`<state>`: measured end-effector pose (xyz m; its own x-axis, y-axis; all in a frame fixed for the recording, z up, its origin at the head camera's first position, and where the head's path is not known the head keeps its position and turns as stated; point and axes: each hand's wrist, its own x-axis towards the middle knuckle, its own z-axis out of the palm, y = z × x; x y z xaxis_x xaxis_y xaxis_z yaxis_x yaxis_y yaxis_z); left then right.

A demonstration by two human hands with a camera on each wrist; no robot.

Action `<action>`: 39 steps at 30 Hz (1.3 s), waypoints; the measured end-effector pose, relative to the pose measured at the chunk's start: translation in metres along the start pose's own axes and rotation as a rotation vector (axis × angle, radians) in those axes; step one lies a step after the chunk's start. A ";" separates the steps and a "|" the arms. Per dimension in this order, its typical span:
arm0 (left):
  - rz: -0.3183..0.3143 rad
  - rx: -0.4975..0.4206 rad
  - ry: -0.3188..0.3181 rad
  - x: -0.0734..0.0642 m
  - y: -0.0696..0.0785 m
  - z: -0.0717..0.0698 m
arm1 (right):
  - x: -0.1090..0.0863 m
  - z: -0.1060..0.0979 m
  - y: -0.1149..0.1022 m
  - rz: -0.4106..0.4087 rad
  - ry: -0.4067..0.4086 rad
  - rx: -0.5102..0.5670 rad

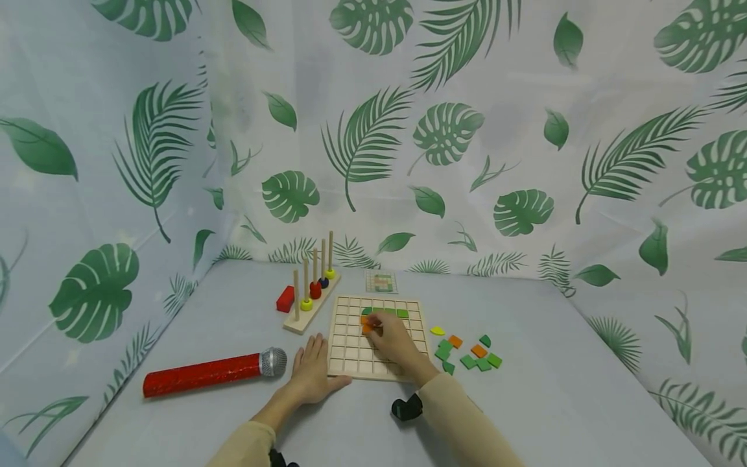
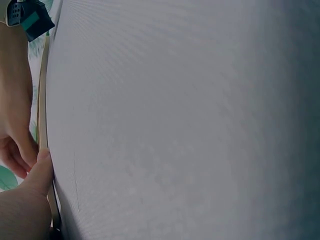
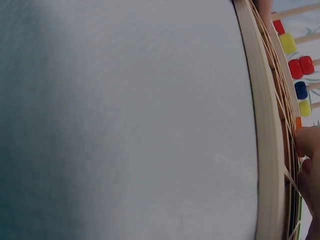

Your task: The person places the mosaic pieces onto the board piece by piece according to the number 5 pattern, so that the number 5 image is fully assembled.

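Observation:
A wooden grid board [image 1: 348, 353] lies flat in front of me. My left hand [image 1: 312, 375] rests at its near left corner, fingers spread along the left side and thumb against the front edge. Over the board's upper left part, my right hand [image 1: 398, 342] pinches an orange tile [image 1: 366, 329] low at the grid; a second orange patch shows right behind it. A row of green tiles [image 1: 403, 313] sits in the grid beyond the fingers, partly covered by the hand. In the right wrist view, orange [image 3: 298, 122] shows beside the fingertips.
Loose green, orange and yellow tiles [image 1: 469, 361] lie right of the board. Behind it is a small pattern card [image 1: 381, 281]. A peg stand [image 1: 302, 322] with beads and a red block [image 1: 285, 299] stand back left. A red microphone [image 1: 204, 375] lies at left.

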<state>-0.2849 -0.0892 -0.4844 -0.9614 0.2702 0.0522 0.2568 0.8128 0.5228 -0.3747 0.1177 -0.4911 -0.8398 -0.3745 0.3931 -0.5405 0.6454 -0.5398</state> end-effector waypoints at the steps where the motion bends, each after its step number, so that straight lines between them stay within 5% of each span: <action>1: -0.001 0.001 -0.002 0.000 0.000 0.000 | 0.000 0.001 0.000 -0.007 -0.001 -0.001; 15: 0.002 0.000 -0.006 0.001 -0.001 0.001 | 0.003 0.005 -0.001 -0.017 0.023 -0.050; 24: -0.022 0.027 -0.018 0.002 0.000 0.000 | 0.003 0.007 0.000 0.005 0.019 0.016; 39: -0.034 0.023 -0.014 0.001 0.002 0.002 | -0.010 -0.018 0.010 0.065 0.062 0.004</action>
<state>-0.2847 -0.0865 -0.4846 -0.9682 0.2492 0.0226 0.2262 0.8332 0.5045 -0.3711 0.1398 -0.4876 -0.8683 -0.2899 0.4026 -0.4853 0.6645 -0.5682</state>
